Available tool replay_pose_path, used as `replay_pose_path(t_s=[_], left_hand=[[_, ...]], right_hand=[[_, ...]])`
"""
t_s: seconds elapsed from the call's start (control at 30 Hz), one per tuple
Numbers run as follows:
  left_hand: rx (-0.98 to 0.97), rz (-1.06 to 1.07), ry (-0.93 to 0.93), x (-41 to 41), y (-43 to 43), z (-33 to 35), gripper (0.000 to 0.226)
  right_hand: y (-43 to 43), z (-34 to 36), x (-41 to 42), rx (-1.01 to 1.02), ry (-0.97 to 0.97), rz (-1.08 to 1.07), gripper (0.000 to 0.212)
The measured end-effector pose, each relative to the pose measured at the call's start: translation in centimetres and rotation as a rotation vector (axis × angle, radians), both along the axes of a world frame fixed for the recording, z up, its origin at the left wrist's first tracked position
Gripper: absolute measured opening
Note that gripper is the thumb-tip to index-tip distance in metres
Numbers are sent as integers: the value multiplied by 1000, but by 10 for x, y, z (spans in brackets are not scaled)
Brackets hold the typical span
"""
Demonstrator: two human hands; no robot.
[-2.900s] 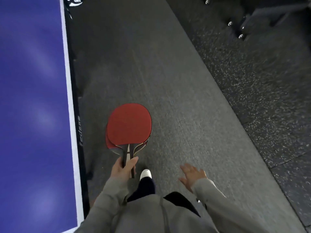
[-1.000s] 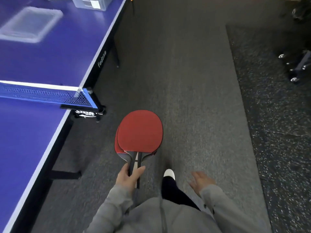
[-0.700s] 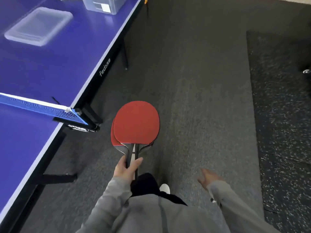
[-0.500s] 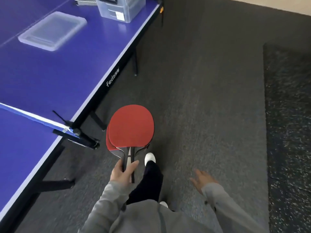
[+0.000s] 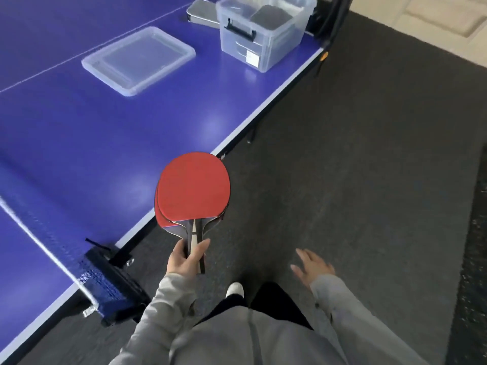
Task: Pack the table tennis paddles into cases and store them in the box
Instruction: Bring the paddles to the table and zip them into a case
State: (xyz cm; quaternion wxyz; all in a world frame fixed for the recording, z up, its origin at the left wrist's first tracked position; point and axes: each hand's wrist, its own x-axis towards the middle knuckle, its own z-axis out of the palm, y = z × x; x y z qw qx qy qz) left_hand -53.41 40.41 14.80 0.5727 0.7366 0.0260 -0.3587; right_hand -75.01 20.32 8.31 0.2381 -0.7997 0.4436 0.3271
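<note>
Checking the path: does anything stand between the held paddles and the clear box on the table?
Nothing visible does. The box is open on top; its lid lies apart on the table, clear of the straight line from the paddles.

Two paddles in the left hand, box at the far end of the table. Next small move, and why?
Probably a step forward along the table toward the clear box. The left hand grips both stacked paddles by the handles, uncased, and the box and what looks like a grey case behind it lie too far ahead to reach. The right hand is open and free.
</note>
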Motion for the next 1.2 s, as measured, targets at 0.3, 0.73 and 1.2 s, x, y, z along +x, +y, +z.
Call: replay_pose_path(t_s=[0.3,0.73,1.2], left_hand=[[75,393,37,64,-29,-29,29],[44,822,19,139,-84,-32,31],[135,939,113,258,-12,-80,39]], right_hand=[[-96,-10,147,25,32,349,59],[-189,1,341,-85,-187,747,64],[-137,-9,484,-88,-147,941,73]])
